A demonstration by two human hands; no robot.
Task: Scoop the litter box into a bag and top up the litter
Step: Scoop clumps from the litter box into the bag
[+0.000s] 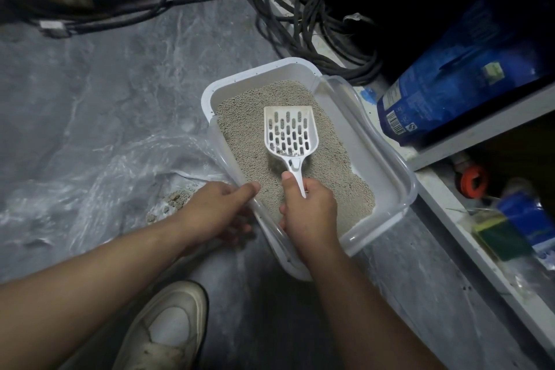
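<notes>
A white litter box [387, 186] with a clear rim sits on the grey floor, filled with beige litter [249, 120]. My right hand [309, 210] grips the handle of a white slotted scoop [288, 129], whose blade is held over the litter with a few grains at its base. My left hand [219, 207] holds the box's near-left rim, thumb on the edge. A clear plastic bag [99, 177] lies on the floor to the left, with clumps of litter [174, 198] inside near my left hand. A blue litter bag [456, 78] leans on a shelf to the right.
Black cables [303, 18] coil behind the box. A white shelf frame [468, 219] runs along the right, with an orange-capped object [473, 182] and a sponge pack [510, 228] on the lower level. My white shoe [168, 330] is at the bottom.
</notes>
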